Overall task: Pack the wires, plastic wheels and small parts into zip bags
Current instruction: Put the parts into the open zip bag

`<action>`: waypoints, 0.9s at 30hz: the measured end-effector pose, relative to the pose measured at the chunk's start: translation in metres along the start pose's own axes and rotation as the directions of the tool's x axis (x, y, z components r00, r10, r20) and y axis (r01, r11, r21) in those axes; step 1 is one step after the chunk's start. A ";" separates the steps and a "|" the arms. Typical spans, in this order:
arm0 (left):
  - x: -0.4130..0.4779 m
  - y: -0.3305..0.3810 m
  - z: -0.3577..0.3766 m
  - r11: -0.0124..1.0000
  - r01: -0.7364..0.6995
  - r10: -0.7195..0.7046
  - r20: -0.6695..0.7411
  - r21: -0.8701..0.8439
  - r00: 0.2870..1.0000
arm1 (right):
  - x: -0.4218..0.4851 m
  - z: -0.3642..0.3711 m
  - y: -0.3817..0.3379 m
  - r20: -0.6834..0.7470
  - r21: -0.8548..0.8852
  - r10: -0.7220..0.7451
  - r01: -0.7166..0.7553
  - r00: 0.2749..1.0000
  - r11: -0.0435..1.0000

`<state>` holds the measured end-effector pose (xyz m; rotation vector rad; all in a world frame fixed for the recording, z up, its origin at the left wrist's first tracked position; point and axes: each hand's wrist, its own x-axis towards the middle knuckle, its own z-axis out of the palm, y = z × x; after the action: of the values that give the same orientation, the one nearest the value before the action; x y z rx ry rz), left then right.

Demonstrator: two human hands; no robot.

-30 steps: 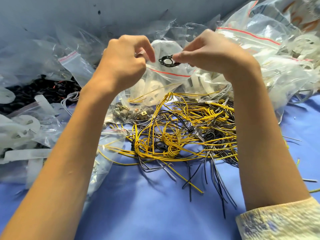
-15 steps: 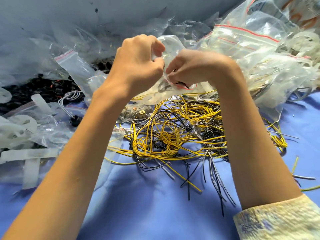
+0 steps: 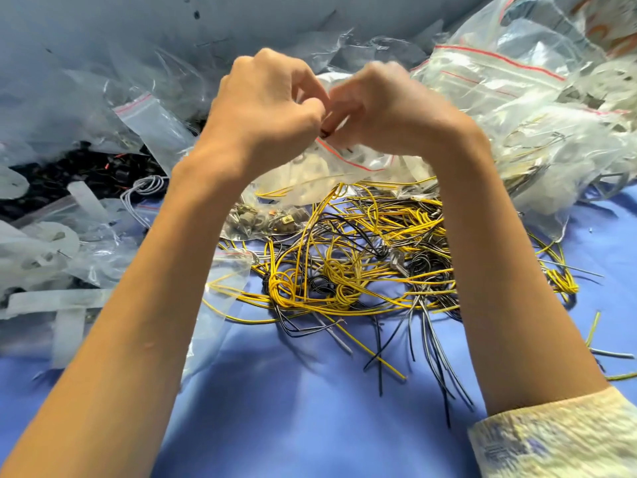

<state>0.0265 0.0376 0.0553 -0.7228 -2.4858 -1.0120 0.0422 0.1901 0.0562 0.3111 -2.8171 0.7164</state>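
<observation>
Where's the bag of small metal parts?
Head view, centre: the parts bag lies beside the left forearm, below the held zip bag, bordering the wire pile.

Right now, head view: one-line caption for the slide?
Left hand and right hand pinch the mouth of a zip bag above tangled yellow and black wires on blue cloth.

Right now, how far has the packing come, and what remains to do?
Done: several filled zip bags lie piled on the right. In hand: the left hand and the right hand pinch the red-striped mouth of a zip bag holding white plastic wheels, with a small black part at the opening. Left: the tangle of yellow and black wires lies loose on the blue cloth.
</observation>
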 end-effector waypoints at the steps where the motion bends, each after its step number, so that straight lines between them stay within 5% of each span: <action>1: 0.001 -0.001 -0.001 1.000 0.008 -0.008 -0.006 0.002 1.000 | 0.000 -0.001 -0.001 -0.047 0.022 -0.036 0.037 0.998 0.999; 3: 0.001 -0.003 -0.001 1.000 0.014 -0.014 -0.009 0.001 1.000 | -0.002 -0.001 -0.003 -0.046 -0.029 -0.053 0.051 0.998 0.998; 7: 0.000 -0.004 -0.001 1.000 0.010 -0.010 0.010 -0.015 1.000 | -0.003 0.008 -0.006 0.316 -0.275 0.077 0.014 0.946 0.961; 13: 0.000 -0.003 -0.004 1.000 0.011 -0.011 0.007 -0.006 1.000 | -0.005 -0.008 -0.008 0.146 -0.078 0.067 -0.056 0.987 0.995; 21: -0.005 0.005 0.002 0.975 -0.175 0.181 -0.032 0.136 0.983 | -0.015 -0.017 -0.001 0.200 0.025 0.120 -0.127 0.973 0.992; 24: -0.010 0.016 0.006 0.930 -0.367 0.365 0.146 -0.017 0.919 | -0.018 -0.024 0.005 0.231 0.022 0.164 -0.173 0.959 0.985; 27: -0.018 0.024 0.014 0.907 -0.418 0.399 0.441 -0.060 0.804 | -0.024 -0.028 0.011 0.273 -0.035 0.205 -0.203 0.940 0.978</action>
<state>0.0526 0.0568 0.0496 -1.5505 -2.5186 -0.6850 0.0669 0.2172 0.0694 0.1246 -3.1506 0.7586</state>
